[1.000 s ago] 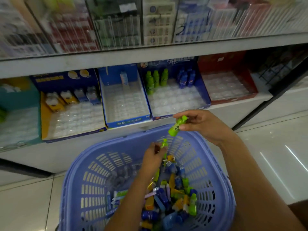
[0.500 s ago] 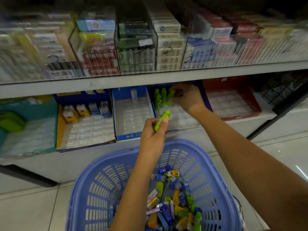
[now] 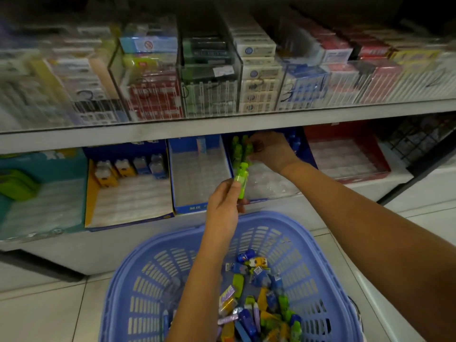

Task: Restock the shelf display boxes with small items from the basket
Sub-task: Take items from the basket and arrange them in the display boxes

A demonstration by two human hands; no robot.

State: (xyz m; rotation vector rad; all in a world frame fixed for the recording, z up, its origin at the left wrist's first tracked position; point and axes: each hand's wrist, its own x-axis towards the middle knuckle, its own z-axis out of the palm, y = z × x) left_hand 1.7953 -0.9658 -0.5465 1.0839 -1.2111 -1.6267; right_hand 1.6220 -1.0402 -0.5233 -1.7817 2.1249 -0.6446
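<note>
here, left hand (image 3: 223, 204) pinches a green bottle (image 3: 241, 177) by its base, long axis rising beyond the fingertips toward the green row (image 3: 237, 150) in the blue box (image 3: 307, 157), where the nearer right hand (image 3: 272, 150) curls, grip unclear.

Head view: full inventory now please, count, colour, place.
basket: one, blue, on floor, bottom centre.
loose items: many, mixed colours, in basket.
display boxes: five, teal, yellow, blue, dark blue, red, lower shelf.
boxed green items: several, dark blue box's back.
yellow and blue items: about four, yellow box's back.
packs: many, mixed, upper shelf.
wire rack: one, black, far right.
green item: one, held above basket.
left hand: one, gripping green item.
right hand: in dark blue box, pinching a boxed green item.
</note>
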